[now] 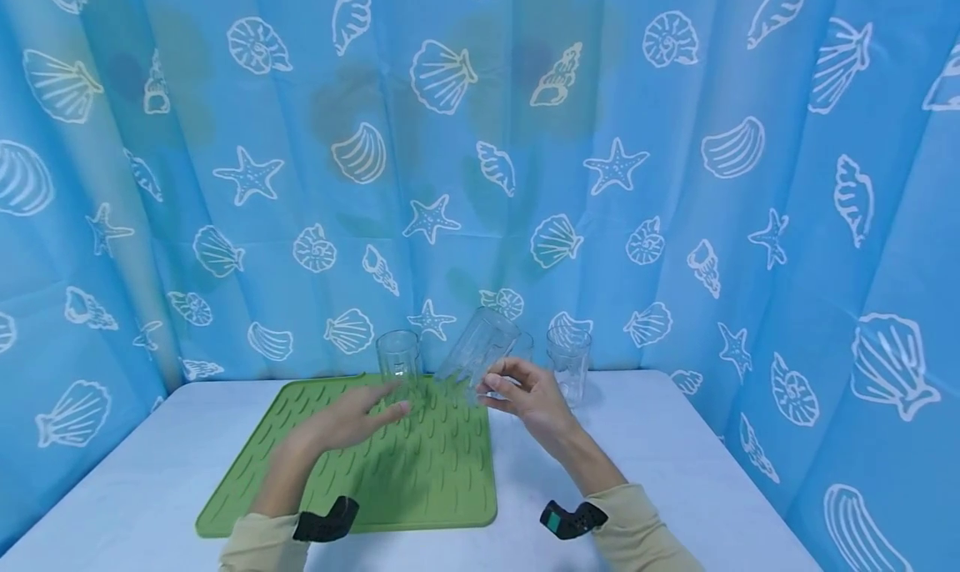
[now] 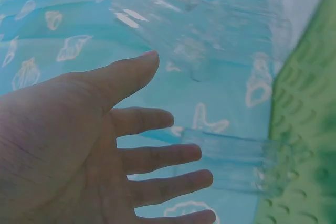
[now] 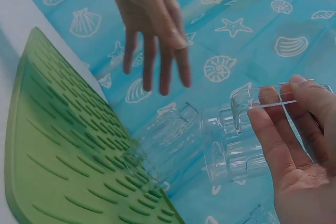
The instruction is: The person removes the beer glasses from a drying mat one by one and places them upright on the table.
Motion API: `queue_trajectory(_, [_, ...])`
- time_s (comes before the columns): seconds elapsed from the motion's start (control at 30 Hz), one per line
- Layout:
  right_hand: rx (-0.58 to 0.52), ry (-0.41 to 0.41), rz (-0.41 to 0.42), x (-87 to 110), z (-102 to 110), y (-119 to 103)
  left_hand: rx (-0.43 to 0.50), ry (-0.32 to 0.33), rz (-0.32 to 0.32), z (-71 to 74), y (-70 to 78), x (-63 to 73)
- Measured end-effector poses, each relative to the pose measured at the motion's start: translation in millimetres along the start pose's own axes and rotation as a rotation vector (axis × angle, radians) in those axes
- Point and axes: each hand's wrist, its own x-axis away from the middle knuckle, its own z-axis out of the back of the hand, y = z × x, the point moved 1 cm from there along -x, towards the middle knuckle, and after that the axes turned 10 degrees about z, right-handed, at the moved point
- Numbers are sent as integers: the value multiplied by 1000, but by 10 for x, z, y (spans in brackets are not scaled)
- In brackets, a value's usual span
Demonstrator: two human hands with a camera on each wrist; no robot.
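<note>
My right hand [image 1: 534,395] holds a clear drinking glass [image 1: 482,345] by its lower end, tilted above the right part of a green ridged mat [image 1: 420,489]. In the right wrist view, thumb and fingers pinch the thick base of this glass [image 3: 244,98]. A second clear glass [image 1: 397,357] stands on the mat's far edge. Short of that glass, my left hand [image 1: 341,422] hovers over the mat with fingers spread; the left wrist view shows the palm [image 2: 68,140] with nothing in it.
To the right of the mat, another glass [image 1: 570,368] stands on the white table [image 1: 637,439]. One more glass [image 1: 525,345] is partly hidden behind the held one. A blue shell-print curtain [image 1: 465,222] hangs behind and beside the table.
</note>
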Motion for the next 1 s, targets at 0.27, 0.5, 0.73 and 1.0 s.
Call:
queue_trajectory(0.27, [-79,23,-38,16,-53,-21,40,87,-52,39,91,-81])
queue_trajectory(0.5, [-112,43,-30,13,-67,-38,119,264,-109,-2,123,-173])
queue_trajectory(0.73, [-189,86,-35,4,-108,-51,200,397,-158,-10,123,-214])
queue_trajectory(1.0, [-331,156,-64,11,-165,-111,244,411,-196,-104,149,-307])
